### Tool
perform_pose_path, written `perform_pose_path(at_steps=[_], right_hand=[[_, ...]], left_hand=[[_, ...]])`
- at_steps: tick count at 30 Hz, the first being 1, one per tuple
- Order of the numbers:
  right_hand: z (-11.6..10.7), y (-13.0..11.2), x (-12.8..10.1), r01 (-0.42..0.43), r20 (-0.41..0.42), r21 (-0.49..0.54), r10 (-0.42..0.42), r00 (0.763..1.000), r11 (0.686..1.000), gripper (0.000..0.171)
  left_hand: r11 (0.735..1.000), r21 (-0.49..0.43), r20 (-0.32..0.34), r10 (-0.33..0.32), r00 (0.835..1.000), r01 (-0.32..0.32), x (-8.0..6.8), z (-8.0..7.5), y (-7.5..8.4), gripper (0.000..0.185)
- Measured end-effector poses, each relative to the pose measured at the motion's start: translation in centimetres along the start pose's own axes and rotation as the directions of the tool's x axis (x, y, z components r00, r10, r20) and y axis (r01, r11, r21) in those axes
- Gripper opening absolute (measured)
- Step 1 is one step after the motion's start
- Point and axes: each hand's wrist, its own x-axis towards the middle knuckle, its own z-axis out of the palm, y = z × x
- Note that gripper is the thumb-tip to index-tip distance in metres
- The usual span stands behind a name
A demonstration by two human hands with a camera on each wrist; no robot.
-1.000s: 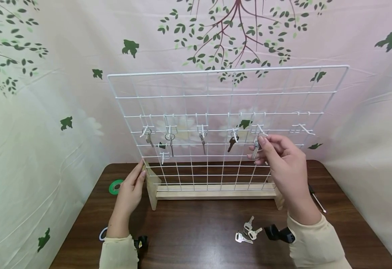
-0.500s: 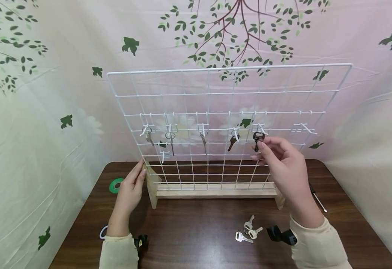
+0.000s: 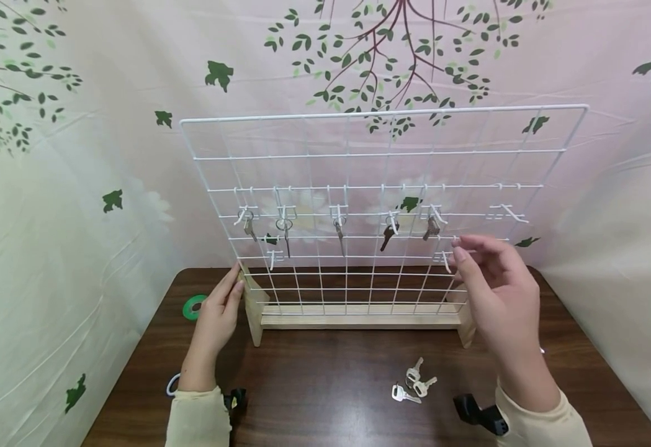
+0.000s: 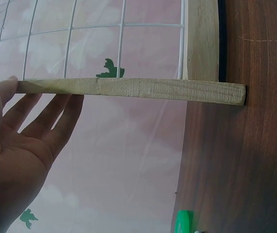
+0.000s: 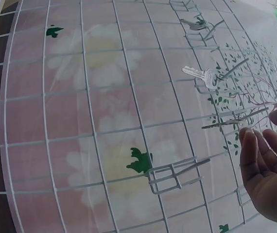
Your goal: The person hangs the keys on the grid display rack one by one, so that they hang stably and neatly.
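- The key (image 3: pixel 431 228) that the right hand (image 3: pixel 498 298) pinched half a second ago now hangs by itself on a hook (image 3: pixel 435 215) of the wire grid (image 3: pixel 381 155), up and to the left of the right fingers (image 3: pixel 462 253).
- The right hand has let go and drawn back to the right and slightly down; its fingers are loosely spread, hold nothing, and sit just in front of the grid wires. The right wrist view shows the same: an empty palm (image 5: pixel 269 179) with a hanging key (image 5: pixel 201 75) well clear of it.
- The left hand (image 3: pixel 219 310) has not moved: its straight fingers (image 4: pixel 41 114) press flat against the wooden foot (image 4: pixel 129 89) of the grid, steadying it.
- Five keys now hang in a row; the hook at the far right (image 3: pixel 506 213), above the right fingers, is bare.
- Judging from this, the hanging of this key looks finished, and the loose keys (image 3: pixel 414 385) on the tabletop (image 3: pixel 325 397), below the right fingers, appear to be what is left.
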Motion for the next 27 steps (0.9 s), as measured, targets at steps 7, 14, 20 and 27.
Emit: perform_pose_path(at_steps=[7,14,20,27], right_hand=[[-0.3,1.0,-3.1,0.057,0.035,-0.027,-0.056,0.998,0.998,0.030],[-0.2,3.1,-5.3,0.108,0.175,-0.131,-0.085,0.981,0.985,0.033],[-0.6,6.2,-6.7,0.128,0.432,-0.144,-0.054,0.900,0.981,0.029],[-1.5,13.0,-7.8,0.122,0.693,-0.278,0.111,0.712,0.953,0.014]], left_hand=[[1.000,-0.003,0.004,-0.002,1.000,0.002,0.2,0.1,0.1,0.049],[1.000,-0.008,0.004,-0.004,1.000,0.004,0.1,0.0,0.1,0.049],[1.000,-0.008,0.014,-0.015,1.000,0.016,0.1,-0.1,0.0,0.050],[1.000,-0.003,0.026,-0.029,0.999,0.029,0.0,-0.1,0.1,0.051]])
